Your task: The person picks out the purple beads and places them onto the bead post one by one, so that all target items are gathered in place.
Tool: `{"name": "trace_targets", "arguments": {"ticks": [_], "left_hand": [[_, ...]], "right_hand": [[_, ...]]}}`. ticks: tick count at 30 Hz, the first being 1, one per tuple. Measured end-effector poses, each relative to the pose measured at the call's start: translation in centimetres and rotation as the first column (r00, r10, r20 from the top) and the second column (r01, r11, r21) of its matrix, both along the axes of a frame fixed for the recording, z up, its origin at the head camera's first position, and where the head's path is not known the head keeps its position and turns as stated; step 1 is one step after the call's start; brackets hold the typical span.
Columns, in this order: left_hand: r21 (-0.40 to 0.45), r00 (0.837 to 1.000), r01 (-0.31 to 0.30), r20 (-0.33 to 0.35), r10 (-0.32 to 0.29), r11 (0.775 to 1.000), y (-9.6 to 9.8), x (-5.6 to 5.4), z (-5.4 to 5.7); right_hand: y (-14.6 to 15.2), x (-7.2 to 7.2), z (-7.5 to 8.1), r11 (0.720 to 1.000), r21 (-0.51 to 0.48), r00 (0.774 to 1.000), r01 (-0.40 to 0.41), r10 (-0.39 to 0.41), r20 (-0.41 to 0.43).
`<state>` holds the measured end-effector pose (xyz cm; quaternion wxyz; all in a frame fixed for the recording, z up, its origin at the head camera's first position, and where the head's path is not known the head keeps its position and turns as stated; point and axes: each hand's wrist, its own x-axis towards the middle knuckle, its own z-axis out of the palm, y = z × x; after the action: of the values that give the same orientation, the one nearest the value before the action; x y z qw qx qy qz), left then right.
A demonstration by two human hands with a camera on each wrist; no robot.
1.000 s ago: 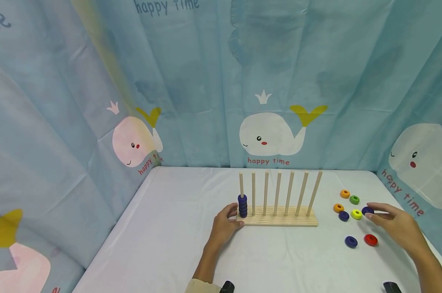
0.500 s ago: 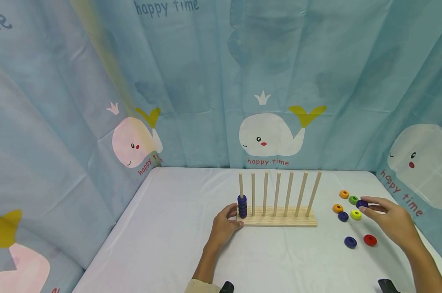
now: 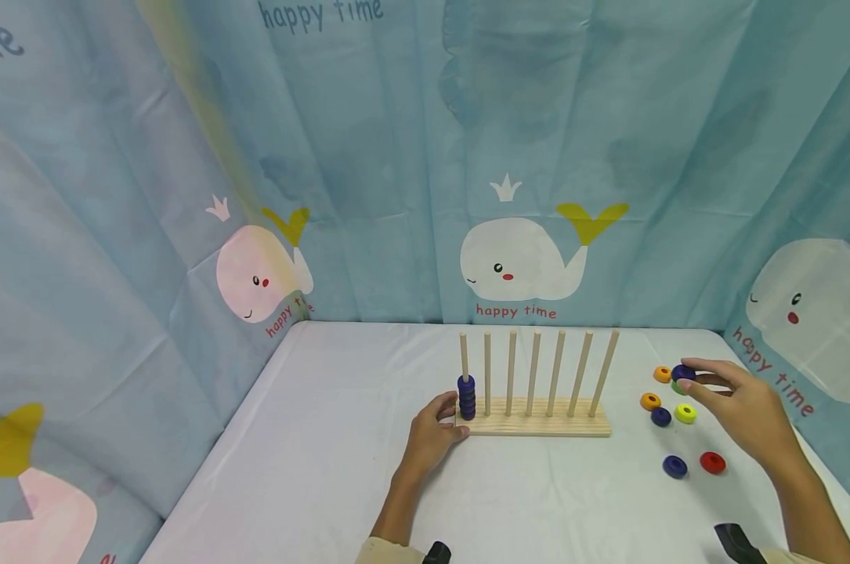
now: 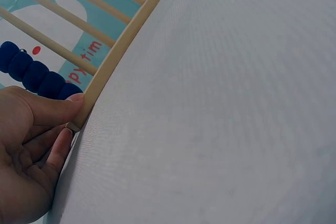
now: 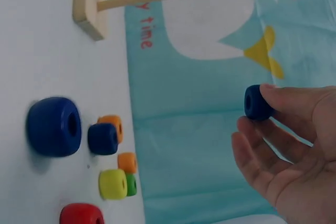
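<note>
A wooden peg rack (image 3: pixel 537 425) stands on the white table, with upright pegs in a row. Several dark blue beads (image 3: pixel 467 398) are stacked on its leftmost peg. My left hand (image 3: pixel 428 439) grips the left end of the base, thumb on the near side, as the left wrist view (image 4: pixel 68 111) also shows. Off to the right of the rack, my right hand (image 3: pixel 749 411) pinches a dark blue bead (image 5: pixel 257 102) between thumb and fingers, held above the table. In the head view this bead partly covers a green bead (image 3: pixel 677 387).
Loose beads lie on the table's right side: orange beads (image 3: pixel 662 374), a yellow bead (image 3: pixel 685 413), a red bead (image 3: pixel 713 463) and two dark blue ones, the nearer blue bead (image 3: pixel 674 467) beside the red. A blue whale-print curtain (image 3: pixel 396 196) hangs behind the table.
My right hand has lifted the pinched blue bead and carried it leftward and away from me, from beside the yellow bead to over the green one. The left hand and the rack have stayed put.
</note>
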<state>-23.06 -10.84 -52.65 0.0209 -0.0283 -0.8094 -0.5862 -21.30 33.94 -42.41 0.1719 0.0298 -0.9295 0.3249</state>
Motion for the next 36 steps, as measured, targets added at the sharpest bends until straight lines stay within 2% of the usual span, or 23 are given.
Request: {"name": "trace_targets", "arguments": {"ticks": [21,36], "left_hand": [[-0.009,1.0,0.019,0.009,-0.019,1.0,-0.1,-0.1,-0.1],[-0.009,1.0,0.027,-0.006,-0.027,1.0,-0.2,-0.1,-0.1]], "right_hand": [[-3.5,0.6,3.6,0.996,-0.072,0.984,-0.046,0.033,-0.174],[-6.1,0.6,5.6,0.985,-0.142,0.967,-0.101,0.064,-0.246]]}}
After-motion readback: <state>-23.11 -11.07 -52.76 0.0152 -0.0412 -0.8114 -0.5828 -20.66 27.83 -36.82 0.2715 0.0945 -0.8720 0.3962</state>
